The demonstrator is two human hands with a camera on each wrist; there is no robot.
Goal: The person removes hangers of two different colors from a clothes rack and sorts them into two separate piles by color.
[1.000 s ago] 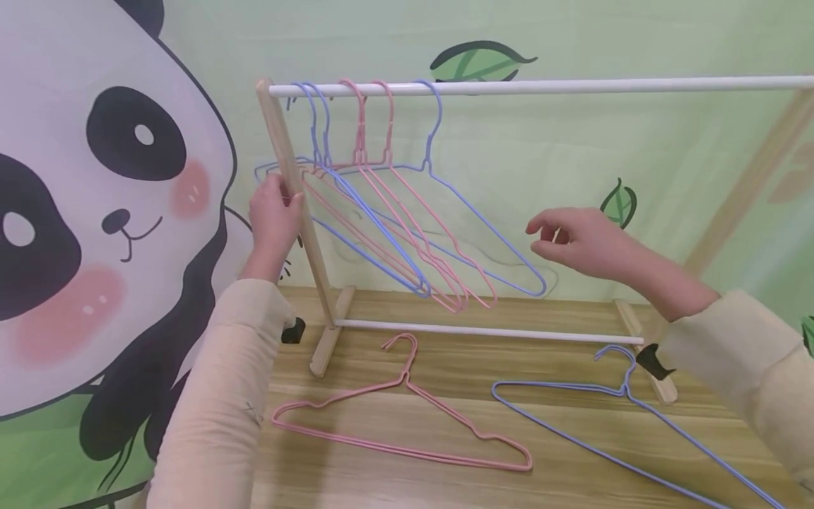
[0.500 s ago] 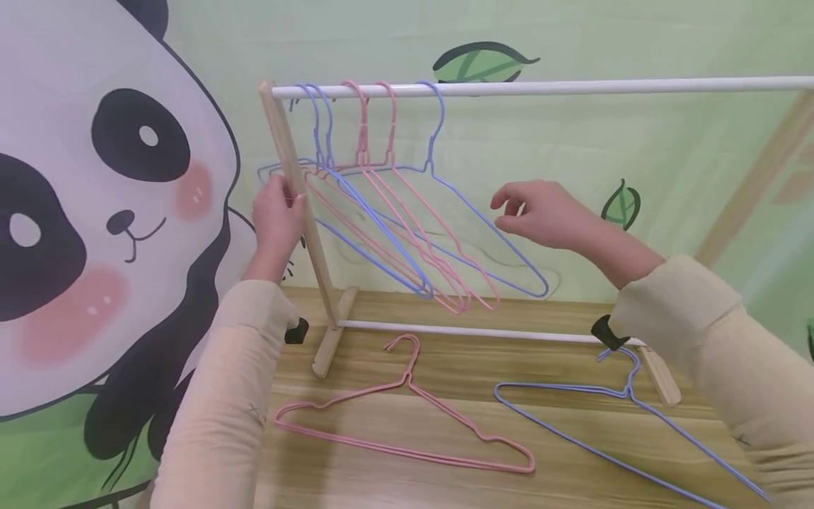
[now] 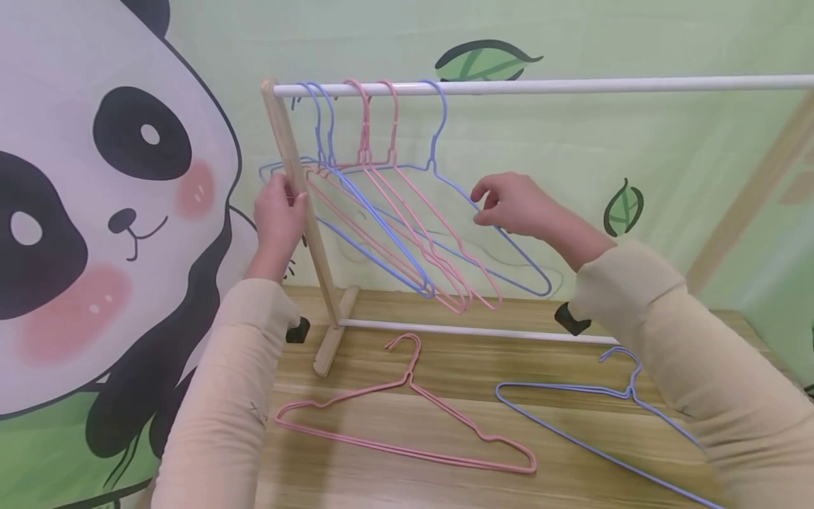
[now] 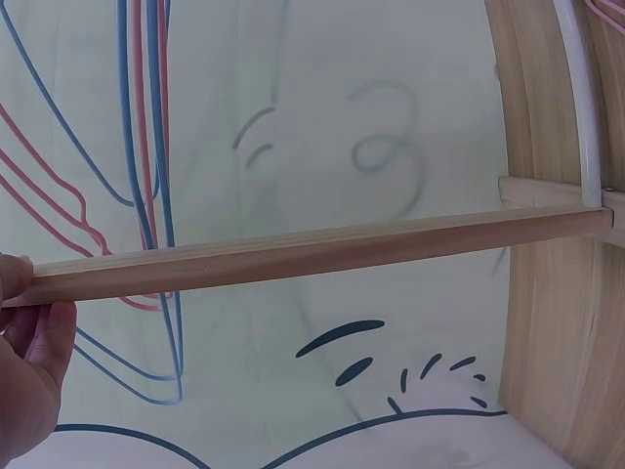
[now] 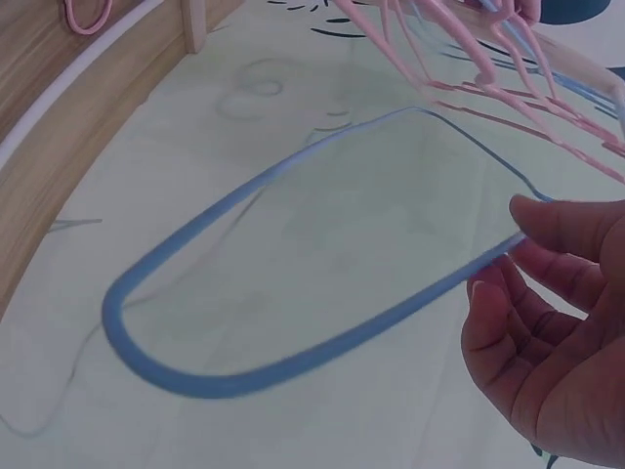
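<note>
My left hand [image 3: 280, 212] grips the wooden upright [image 4: 293, 259] at the left end of a clothes rack. My right hand [image 3: 511, 205] is at the shoulder of the rightmost hanging blue wire hanger [image 3: 534, 272]. In the right wrist view, that hanger's wire passes between my right thumb and curled fingers [image 5: 488, 337]. The hanger's hook still sits over the white top rail [image 3: 572, 86]. Left of it hang several pink hangers [image 3: 392, 134] and two blue hangers [image 3: 375, 212], their lower parts overlapping.
On the wooden tabletop [image 3: 305, 481] lie pink hangers [image 3: 407, 382] in front of the rack and blue hangers [image 3: 572, 429] further right, partly under my right sleeve. A white lower bar [image 3: 445, 329] runs between the feet. Behind stands a green backdrop [image 3: 636, 42] with a panda.
My right hand has moved left from open space beside the rack to the rightmost hanging blue hanger, its fingers now around the wire. My left hand stays on the upright.
</note>
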